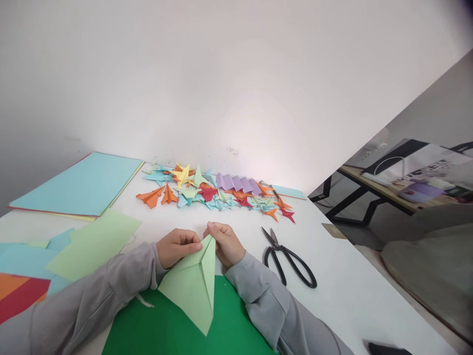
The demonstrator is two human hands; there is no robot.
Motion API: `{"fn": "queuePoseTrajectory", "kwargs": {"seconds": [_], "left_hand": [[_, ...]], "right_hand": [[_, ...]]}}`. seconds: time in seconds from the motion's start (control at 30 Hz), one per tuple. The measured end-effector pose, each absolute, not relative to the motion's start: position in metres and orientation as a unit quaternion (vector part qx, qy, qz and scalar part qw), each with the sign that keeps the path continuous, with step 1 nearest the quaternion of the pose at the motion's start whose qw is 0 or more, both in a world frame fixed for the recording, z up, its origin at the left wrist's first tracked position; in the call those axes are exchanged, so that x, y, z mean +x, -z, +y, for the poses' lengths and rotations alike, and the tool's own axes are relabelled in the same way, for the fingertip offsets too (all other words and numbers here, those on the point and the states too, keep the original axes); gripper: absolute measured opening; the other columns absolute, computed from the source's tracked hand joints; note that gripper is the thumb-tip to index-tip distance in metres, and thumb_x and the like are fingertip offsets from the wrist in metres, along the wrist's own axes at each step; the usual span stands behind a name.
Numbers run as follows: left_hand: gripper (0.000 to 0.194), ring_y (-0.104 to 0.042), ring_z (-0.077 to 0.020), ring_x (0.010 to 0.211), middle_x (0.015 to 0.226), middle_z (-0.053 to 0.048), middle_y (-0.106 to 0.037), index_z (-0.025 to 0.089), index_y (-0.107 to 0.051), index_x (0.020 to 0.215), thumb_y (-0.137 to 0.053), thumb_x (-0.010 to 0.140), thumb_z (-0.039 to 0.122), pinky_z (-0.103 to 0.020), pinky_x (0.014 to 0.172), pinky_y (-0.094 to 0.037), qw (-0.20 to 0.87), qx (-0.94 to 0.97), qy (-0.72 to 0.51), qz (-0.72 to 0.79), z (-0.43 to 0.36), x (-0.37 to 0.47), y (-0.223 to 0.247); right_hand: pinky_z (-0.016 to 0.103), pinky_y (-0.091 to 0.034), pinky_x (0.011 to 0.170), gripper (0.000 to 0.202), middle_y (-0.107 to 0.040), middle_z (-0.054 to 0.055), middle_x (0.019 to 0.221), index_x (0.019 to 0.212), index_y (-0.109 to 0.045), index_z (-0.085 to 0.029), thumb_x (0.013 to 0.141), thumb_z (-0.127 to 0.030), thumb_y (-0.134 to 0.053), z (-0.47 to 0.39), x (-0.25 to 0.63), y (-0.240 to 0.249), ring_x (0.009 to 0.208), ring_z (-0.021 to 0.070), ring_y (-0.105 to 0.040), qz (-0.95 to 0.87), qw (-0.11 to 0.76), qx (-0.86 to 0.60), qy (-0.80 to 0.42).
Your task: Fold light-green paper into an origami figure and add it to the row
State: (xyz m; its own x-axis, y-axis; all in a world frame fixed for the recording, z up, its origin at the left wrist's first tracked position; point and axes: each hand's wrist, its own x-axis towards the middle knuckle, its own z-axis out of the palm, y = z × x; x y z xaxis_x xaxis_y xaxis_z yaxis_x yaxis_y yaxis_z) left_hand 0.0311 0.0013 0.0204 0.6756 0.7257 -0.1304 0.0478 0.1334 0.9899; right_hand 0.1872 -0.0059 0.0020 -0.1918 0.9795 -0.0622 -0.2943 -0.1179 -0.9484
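Note:
A light green sheet of folded paper [190, 291] is held up between both hands, its pointed end at the top and its wide part hanging toward me. My left hand [179, 248] pinches its upper left edge with thumb and fingers. At the tip, my right hand [225, 242] is closed on the paper's right side; some of its fingers are hidden behind the paper. Creases run from the tip down the middle, and the right flap stands folded. Below the paper lies a dark green sheet [148, 328].
Black-handled scissors [284, 256] lie partly open to the right. Many folded paper pieces [207, 192] crowd the wall side. A blue paper stack [81, 180] sits at the back left, with a loose green sheet [98, 241] and coloured scraps [25, 291] nearer me.

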Motion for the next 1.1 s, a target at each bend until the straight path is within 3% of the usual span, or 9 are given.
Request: {"fn": "queuePoseTrajectory", "kwargs": {"seconds": [0.1, 0.3, 0.4, 0.6, 0.83, 1.1], "left_hand": [[0.039, -0.036, -0.0054, 0.048, 0.053, 0.005, -0.046, 0.011, -0.052, 0.066, -0.06, 0.065, 0.049, -0.019, 0.046, -0.027, 0.681, 0.619, -0.249, 0.302, 0.002, 0.032, -0.019], [0.037, -0.026, -0.0042, 0.045, 0.047, 0.008, -0.034, 0.011, -0.054, 0.065, -0.06, 0.066, 0.047, -0.019, 0.043, -0.019, 0.665, 0.633, -0.251, 0.305, 0.004, 0.031, -0.016], [0.037, -0.027, -0.0043, 0.043, 0.047, 0.007, -0.036, 0.01, -0.057, 0.07, -0.057, 0.068, 0.047, -0.02, 0.042, -0.018, 0.678, 0.631, -0.231, 0.298, 0.004, 0.03, -0.019], [0.035, -0.028, -0.0048, 0.041, 0.044, 0.007, -0.033, 0.013, -0.047, 0.056, -0.06, 0.062, 0.045, -0.021, 0.042, -0.018, 0.68, 0.616, -0.241, 0.316, 0.003, 0.029, -0.023], [0.034, -0.028, -0.0045, 0.04, 0.043, 0.007, -0.036, 0.013, -0.048, 0.055, -0.062, 0.061, 0.043, -0.021, 0.042, -0.017, 0.683, 0.608, -0.245, 0.321, 0.005, 0.028, -0.023], [0.041, -0.03, -0.0049, 0.041, 0.045, 0.007, -0.036, 0.014, -0.044, 0.057, -0.061, 0.062, 0.052, -0.02, 0.041, -0.02, 0.686, 0.606, -0.244, 0.321, 0.006, 0.028, -0.019]], "right_hand": [[0.02, -0.019, 0.039, 0.045, -0.04, -0.007, 0.037, 0.045, -0.044, -0.016, 0.065, -0.052, -0.062, -0.009, 0.186, -0.004, 0.036, 0.0041, -0.031, -0.508, 0.463, -0.397, -0.608], [0.02, -0.018, 0.039, 0.042, -0.038, -0.008, 0.037, 0.048, -0.045, -0.016, 0.068, -0.049, -0.061, -0.015, 0.184, -0.008, 0.037, 0.0036, -0.028, -0.574, 0.423, -0.407, -0.571], [0.02, -0.019, 0.04, 0.043, -0.04, -0.007, 0.037, 0.045, -0.044, -0.016, 0.069, -0.048, -0.061, -0.014, 0.184, -0.007, 0.037, 0.0037, -0.03, -0.568, 0.434, -0.397, -0.576], [0.021, -0.019, 0.039, 0.043, -0.04, -0.006, 0.034, 0.041, -0.045, -0.016, 0.067, -0.044, -0.065, -0.012, 0.184, -0.005, 0.035, 0.0038, -0.03, -0.514, 0.467, -0.397, -0.6], [0.021, -0.019, 0.037, 0.044, -0.039, -0.006, 0.033, 0.038, -0.039, -0.016, 0.059, -0.04, -0.07, -0.006, 0.188, -0.008, 0.032, 0.0043, -0.031, -0.344, 0.55, -0.406, -0.644], [0.024, -0.031, 0.041, 0.044, -0.037, -0.005, 0.038, 0.043, -0.035, -0.02, 0.07, -0.046, -0.059, 0.003, 0.201, -0.007, 0.038, 0.009, -0.037, -0.339, 0.538, -0.358, -0.684]]}}
